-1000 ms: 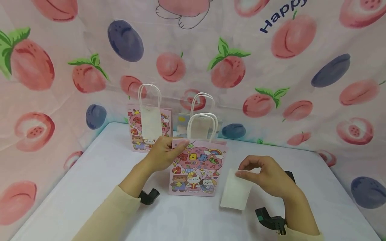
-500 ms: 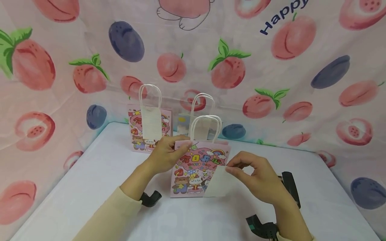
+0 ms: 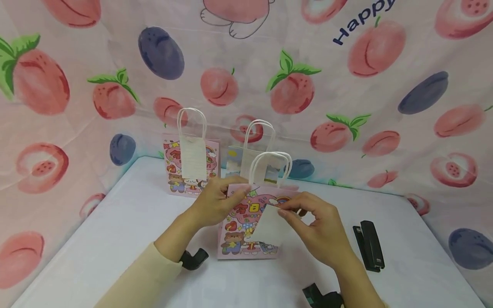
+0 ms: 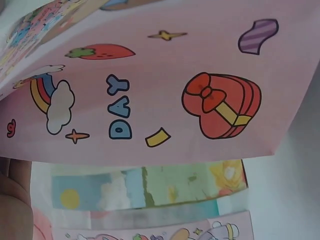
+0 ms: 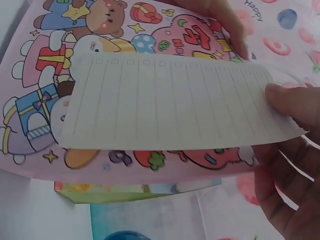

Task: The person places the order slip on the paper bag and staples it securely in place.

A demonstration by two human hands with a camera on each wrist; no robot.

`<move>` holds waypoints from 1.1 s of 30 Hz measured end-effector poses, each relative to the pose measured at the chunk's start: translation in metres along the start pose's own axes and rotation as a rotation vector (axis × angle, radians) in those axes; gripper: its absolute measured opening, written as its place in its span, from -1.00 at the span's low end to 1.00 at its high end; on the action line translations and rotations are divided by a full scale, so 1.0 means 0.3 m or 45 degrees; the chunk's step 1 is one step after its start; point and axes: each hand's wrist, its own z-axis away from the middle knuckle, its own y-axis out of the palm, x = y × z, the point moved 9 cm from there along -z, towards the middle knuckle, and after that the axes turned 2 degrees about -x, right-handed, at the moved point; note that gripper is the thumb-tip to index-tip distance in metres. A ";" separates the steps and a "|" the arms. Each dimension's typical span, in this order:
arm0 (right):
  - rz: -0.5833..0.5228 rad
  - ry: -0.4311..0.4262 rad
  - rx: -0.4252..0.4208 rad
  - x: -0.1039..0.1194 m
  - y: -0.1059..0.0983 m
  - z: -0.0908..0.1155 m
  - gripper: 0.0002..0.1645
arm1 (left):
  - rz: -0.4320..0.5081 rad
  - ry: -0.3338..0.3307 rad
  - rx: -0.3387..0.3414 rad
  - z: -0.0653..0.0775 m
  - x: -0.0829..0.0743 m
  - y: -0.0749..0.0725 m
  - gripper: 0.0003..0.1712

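A pink cartoon paper gift bag with white twisted handles stands upright mid-table. My left hand pinches its upper left edge, thumb in front and fingers behind. Between thumb and fingers, my right hand holds one end of a white lined paper slip, slanted in front of the bag's face. The right wrist view shows ruled lines and small checkboxes on the slip; whether it touches the bag I cannot tell. In the left wrist view the bag's side panel fills the upper part.
At the back left stands another pink gift bag, a white slip over its front. A blue-and-green bag, also with a pale slip, is partly hidden behind the front bag. A black stapler lies on the table at right.
My right hand has carried the slip leftward from beside the bag to across its front. The held bag has shifted slightly right and nearer. The stapler has come fully into view.
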 end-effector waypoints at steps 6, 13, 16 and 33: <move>0.078 -0.078 -0.133 0.034 0.011 0.010 -0.70 | -0.004 0.008 0.040 0.009 -0.030 0.035 -0.73; 0.196 -0.088 -0.265 0.054 0.011 0.016 -0.72 | -0.025 0.116 0.045 0.003 -0.061 0.063 -0.78; 0.238 -0.096 -0.304 0.057 0.009 0.014 -0.73 | -0.010 0.137 0.049 -0.003 -0.067 0.069 -0.83; 0.322 -0.236 -0.535 0.071 -0.043 0.020 -0.46 | 0.012 0.128 0.008 -0.007 -0.065 0.062 -0.81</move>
